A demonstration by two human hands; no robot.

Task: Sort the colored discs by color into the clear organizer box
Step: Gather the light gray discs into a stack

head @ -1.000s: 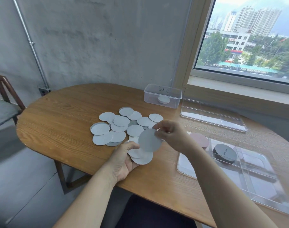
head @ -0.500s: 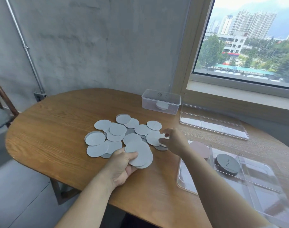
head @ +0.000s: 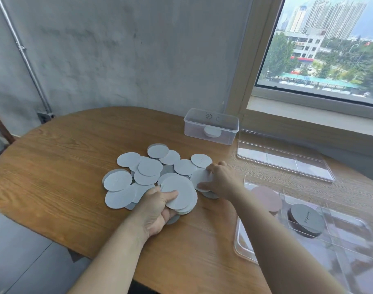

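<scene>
A loose heap of pale discs (head: 151, 168) is spread over the middle of the frame, many overlapping, with darker grey faces showing in the gaps. At the heap's lower right edge a small stack (head: 181, 196) of pale discs is held by the left hand (head: 158, 209), the thumb laid across the top face and the fingers curled beneath. Just right of it a single pale disc (head: 199, 178) is gripped by the right hand (head: 222, 179), thumb at the near edge and fingertips hooked over the far edge. Whether it is lifted off the bench (head: 64, 166) cannot be told.

The step in hand is judged to be gathering, with like-coloured discs collected into the stack before being carried across. The next move calls for the single pale disc to be raised clear of its neighbours and laid on the stack, or taken straight to a compartment.

The clear organizer box (head: 239, 249) lies at the lower right of the frame, beside the right forearm. A pink disc (head: 267, 198) is seen in its upper left compartment and a grey disc (head: 307, 217) in the next one, so the sorting is judged to be at an early stage. Further out, a clear lid (head: 285, 160) lies at right of centre, and a small clear tub (head: 211, 126) holding a white disc stands above the heap.
</scene>
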